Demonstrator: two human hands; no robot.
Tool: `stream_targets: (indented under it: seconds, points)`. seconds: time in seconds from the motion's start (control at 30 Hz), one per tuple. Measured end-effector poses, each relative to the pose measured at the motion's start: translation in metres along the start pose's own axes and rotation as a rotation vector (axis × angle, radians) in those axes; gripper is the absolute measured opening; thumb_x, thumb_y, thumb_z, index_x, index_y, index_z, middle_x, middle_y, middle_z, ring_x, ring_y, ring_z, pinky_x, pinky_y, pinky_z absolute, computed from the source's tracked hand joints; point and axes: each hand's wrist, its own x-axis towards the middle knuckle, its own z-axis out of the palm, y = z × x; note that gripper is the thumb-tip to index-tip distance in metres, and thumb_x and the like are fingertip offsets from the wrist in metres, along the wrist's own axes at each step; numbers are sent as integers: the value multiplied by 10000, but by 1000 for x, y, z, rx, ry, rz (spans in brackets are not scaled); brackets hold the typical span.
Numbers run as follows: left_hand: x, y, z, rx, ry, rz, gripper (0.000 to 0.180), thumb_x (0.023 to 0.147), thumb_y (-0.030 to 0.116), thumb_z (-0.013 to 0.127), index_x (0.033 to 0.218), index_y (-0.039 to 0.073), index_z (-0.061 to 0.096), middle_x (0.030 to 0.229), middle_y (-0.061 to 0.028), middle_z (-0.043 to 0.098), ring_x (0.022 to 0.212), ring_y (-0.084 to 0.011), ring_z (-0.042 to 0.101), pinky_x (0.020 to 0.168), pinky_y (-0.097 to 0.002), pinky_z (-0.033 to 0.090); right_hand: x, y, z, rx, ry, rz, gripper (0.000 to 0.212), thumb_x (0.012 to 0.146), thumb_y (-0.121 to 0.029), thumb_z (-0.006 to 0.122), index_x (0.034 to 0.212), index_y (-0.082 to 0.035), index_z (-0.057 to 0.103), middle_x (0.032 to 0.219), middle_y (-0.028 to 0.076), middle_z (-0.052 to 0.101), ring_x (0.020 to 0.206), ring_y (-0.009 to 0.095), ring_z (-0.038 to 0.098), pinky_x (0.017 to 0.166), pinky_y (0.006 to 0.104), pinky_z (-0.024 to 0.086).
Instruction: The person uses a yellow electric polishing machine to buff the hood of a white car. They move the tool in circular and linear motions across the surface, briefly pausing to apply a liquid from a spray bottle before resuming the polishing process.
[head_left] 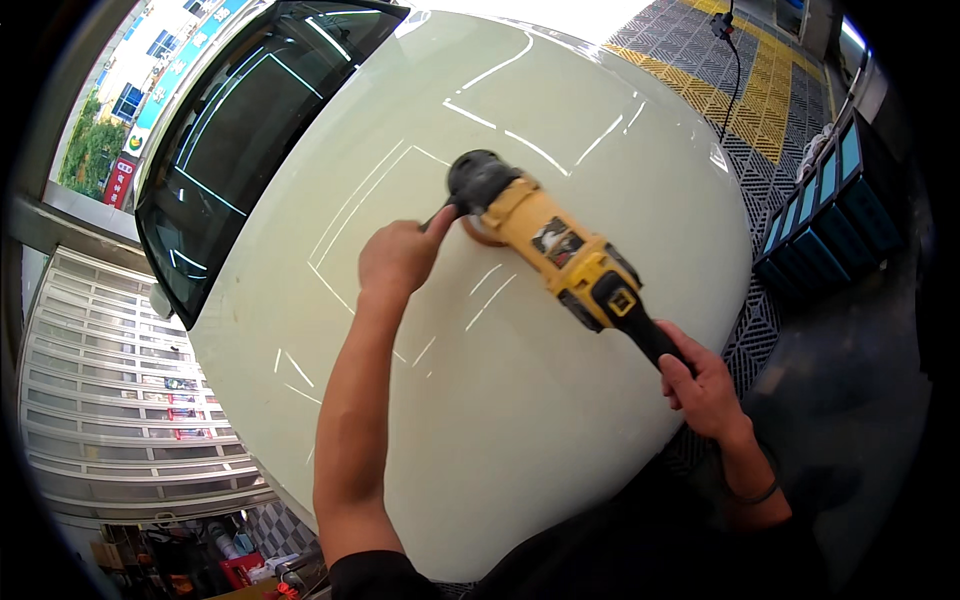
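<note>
A yellow and black car polisher [560,240] lies across the middle of a pale, cream-white car hood [480,400]. Its round pad [482,232] shows only in part beneath the black head, over the paint. My left hand [398,258] is wrapped round the black side handle near the head. The rear black handle is in the grip of my right hand [705,385], fingers curled round it. Bright lines of reflected light mark the glossy paint around the tool.
The dark windshield [250,140] borders the hood at the upper left. Black and teal bins [835,210] stand on the right, beside grey and yellow floor tiles [700,65] and a hanging black cable [737,90]. A slatted shutter [120,380] is at the left, with clutter [210,560] below.
</note>
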Motion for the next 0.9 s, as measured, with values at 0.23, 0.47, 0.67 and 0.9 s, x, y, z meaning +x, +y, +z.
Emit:
stream_targets:
  seconds: [0.23, 0.47, 0.67, 0.9]
  points:
    - [4, 239, 26, -31, -143, 496, 850, 1042, 852, 508, 988, 88, 877, 957, -126, 836, 958, -322, 811, 808, -441, 631, -93, 101, -110, 132, 424, -26, 584, 1215, -374, 514, 1693, -38, 514, 724, 24, 621, 538, 84, 537, 500, 262, 472]
    - [36, 156, -1, -88, -146, 343, 876, 1023, 877, 509, 864, 86, 849, 896, -118, 819, 925, -320, 807, 767, -438, 620, -45, 55, -60, 14, 326, -62, 572, 1219, -357, 528, 1701, -49, 504, 722, 3, 598, 536, 66, 512, 496, 253, 453]
    - [-15, -121, -8, -80, 58, -78, 929, 1037, 886, 448, 909, 53, 838, 975, -205, 823, 979, -415, 780, 864, -513, 606, 7, -21, 93, -86, -87, -112, 516, 1137, -168, 677, 1629, -38, 589, 825, -28, 631, 685, 60, 570, 636, 256, 504]
    - [-210, -378, 21, -167, 151, -498, 935, 1107, 794, 395, 884, -23, 790, 827, -221, 755, 839, -429, 733, 823, -511, 560, 8, -30, 236, -392, -521, -394, 518, 1124, -409, 695, 1602, -218, 634, 820, 141, 728, 718, 355, 691, 708, 469, 559]
